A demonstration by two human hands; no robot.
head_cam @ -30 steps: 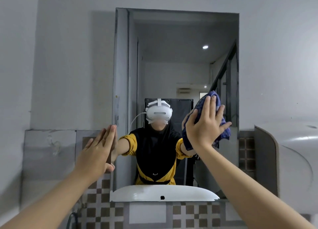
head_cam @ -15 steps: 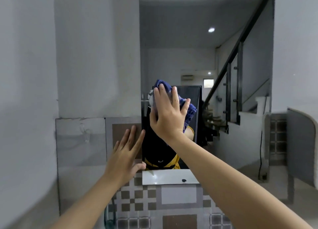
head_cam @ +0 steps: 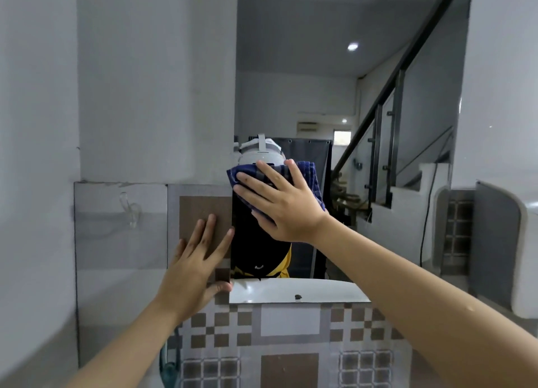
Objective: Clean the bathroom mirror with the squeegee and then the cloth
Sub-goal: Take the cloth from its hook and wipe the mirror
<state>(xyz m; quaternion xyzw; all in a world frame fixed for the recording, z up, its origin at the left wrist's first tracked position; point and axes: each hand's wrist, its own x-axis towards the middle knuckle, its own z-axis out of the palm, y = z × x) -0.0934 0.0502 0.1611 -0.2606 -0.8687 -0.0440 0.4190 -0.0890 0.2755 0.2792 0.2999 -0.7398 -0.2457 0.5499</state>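
The right hand (head_cam: 286, 210) is pressing a dark blue checked cloth (head_cam: 311, 178) flat against the tall rectangular wall mirror (head_cam: 349, 96), near the mirror's left edge, with the fingers (head_cam: 253, 180) spread open over the cloth. The left hand (head_cam: 195, 268) is leaning on the brown and grey patterned wall tiles (head_cam: 201, 207) just left of the mirror, fingers extended and holding nothing.

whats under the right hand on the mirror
A dark blue cloth is pressed flat under the right hand against the mirror. Its edges stick out above and beside the fingers; the glass beneath is covered.
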